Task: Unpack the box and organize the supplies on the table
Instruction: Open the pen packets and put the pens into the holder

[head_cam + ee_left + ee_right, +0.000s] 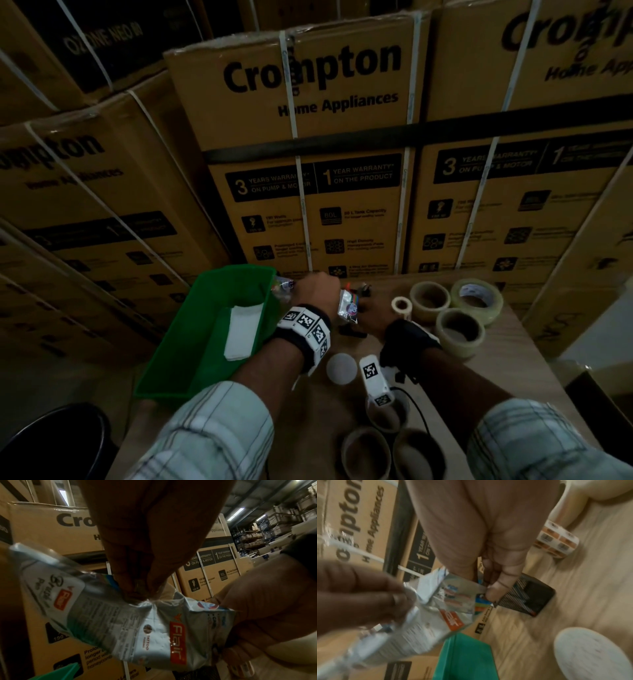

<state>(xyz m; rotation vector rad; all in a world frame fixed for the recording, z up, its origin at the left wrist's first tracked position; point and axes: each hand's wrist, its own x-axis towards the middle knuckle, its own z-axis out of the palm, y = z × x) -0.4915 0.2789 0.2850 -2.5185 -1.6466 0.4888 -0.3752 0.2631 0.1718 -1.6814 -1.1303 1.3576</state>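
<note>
Pinching a crinkled glossy plastic pen packet (pixel 154 635) at both ends, left hand (pixel 317 286) and right hand (pixel 371 317) fingers clamped on its film, above wood-grain table (pixel 507 370) beside rectangular green plastic tray (pixel 205 329), round tape rolls (pixel 460 332) near.

Glossy, crinkled plastic packet (pixel 154 632); smooth green plastic bin (pixel 191 346); matt pale wood-grain table (pixel 573 591); shiny tape rolls (pixel 476 299); matt cardboard boxes (pixel 308 113).

A crumpled clear Flair pen packet (pixel 154 628) is held aloft beside the green bin (pixel 191 329).
</note>
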